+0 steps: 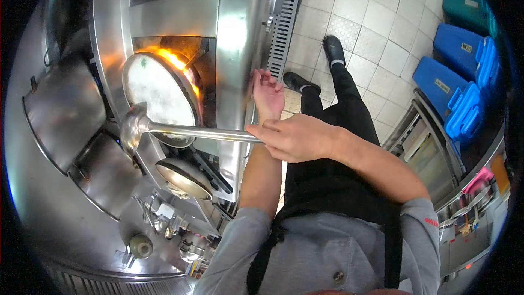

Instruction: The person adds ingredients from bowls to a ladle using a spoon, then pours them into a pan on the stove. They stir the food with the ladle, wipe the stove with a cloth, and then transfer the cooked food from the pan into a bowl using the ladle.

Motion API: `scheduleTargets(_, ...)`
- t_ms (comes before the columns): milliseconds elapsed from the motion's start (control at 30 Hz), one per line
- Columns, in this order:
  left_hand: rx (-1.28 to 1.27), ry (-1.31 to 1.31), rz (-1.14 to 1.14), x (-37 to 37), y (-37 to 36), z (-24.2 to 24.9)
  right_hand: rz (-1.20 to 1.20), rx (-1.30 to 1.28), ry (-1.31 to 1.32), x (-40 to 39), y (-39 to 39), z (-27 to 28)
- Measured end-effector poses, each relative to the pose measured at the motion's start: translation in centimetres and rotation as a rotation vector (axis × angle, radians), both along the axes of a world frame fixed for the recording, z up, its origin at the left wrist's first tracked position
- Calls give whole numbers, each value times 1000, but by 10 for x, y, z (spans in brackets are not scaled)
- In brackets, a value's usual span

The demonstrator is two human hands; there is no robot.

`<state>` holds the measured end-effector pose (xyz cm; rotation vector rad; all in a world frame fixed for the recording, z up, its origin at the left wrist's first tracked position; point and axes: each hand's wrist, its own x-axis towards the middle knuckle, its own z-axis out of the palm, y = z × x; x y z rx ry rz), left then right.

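Centre frame, the right hand (295, 137) is clamped on the ladle (185, 131) handle, its bowl over the wok's (158, 95) lower rim; the left hand (267, 94), fingers loosely curled, holds nothing by the stove (234, 38) edge; flames (177, 63) licking past the wok could probably scorch a forearm.

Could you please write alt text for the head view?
The right hand grips a steel ladle over a wok with flames behind it. The left hand rests at the steel stove's edge.
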<state>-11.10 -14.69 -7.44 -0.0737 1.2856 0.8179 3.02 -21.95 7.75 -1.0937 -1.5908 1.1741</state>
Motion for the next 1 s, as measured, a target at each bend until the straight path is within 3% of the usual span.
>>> scheduleTargets(233, 11, -74, -4, -17, 3, -26, -23, 13, 9, -6, 4, -6)
scheduleTargets(433, -48, 113, 43, -1, 7, -15, -19, 15, 32, -12, 8, -9)
scheduleTargets(767, 50, 27, -35, -7, -10, -2, 52, -35, -4, -14, 8, -15)
scheduleTargets(833, -25, 32, -241, -23, -35, 2, 26, -23, 53, -17, 9, -16)
scheduleTargets(900, 308, 183, -668, -80, -89, -7, 58, -3, 31, -12, 15, -5)
scheduleTargets(933, 339, 179, -642, -80, -98, 18, 69, -6, 11, -7, 19, 4)
scheduleTargets(967, 229, 215, -706, -73, -103, 54, 165, -134, 25, -2, 23, 21)
scheduleTargets(1000, 120, 247, -764, -65, -107, 90, 192, -106, -4, 0, 26, 34)
